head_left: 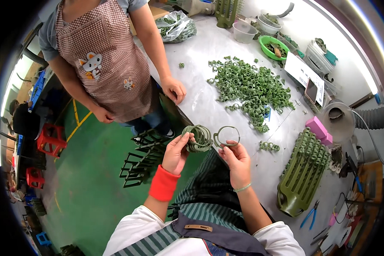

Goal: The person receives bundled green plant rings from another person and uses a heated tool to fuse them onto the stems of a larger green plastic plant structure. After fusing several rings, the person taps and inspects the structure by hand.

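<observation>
My left hand, with a red wristband on its wrist, grips a bundle of thin green bangle-like rings between thumb and fingers. Just to the right, my right hand pinches a single green ring at its lower edge, held up beside the bundle. Both hands are in front of my body, near the table's edge. A short row of small green rings lies on the table right of my right hand. Beyond it spreads a large heap of small green rings.
Across the table corner stands a person in a checked apron, arms lowered. To the right lie an olive slotted rack bearing small rings, pink blocks and blue-handled pliers. A green basin and a phone are farther back.
</observation>
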Demonstrator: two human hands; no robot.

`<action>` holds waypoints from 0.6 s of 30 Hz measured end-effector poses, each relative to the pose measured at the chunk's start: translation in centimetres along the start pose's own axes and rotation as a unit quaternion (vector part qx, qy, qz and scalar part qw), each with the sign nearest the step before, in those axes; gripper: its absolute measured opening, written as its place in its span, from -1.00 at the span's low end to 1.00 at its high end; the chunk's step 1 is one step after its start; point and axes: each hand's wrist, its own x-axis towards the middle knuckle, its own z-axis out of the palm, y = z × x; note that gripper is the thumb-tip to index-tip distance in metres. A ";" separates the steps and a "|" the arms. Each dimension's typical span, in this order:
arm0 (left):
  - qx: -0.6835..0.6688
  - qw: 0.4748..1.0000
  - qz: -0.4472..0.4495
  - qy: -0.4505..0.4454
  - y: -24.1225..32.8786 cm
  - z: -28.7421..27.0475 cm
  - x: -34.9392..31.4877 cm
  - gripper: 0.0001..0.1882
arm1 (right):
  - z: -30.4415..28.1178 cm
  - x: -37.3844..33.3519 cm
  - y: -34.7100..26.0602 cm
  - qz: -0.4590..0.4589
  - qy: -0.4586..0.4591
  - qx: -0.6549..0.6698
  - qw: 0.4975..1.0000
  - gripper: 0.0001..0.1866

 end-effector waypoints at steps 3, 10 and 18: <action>0.000 1.000 -0.004 0.001 -0.1 0.5 0.4 -0.81 | 0.3 -0.3 0.4 0.000 0.013 -0.004 1.000 -0.78; 0.070 0.996 0.039 -0.026 -0.3 1.5 -0.3 -0.81 | -0.2 -0.3 0.3 -0.048 0.034 -0.018 0.998 -0.77; 0.166 0.984 0.069 -0.016 -0.9 1.8 -0.8 -0.83 | 0.0 -0.7 0.5 -0.049 0.040 -0.035 0.997 -0.77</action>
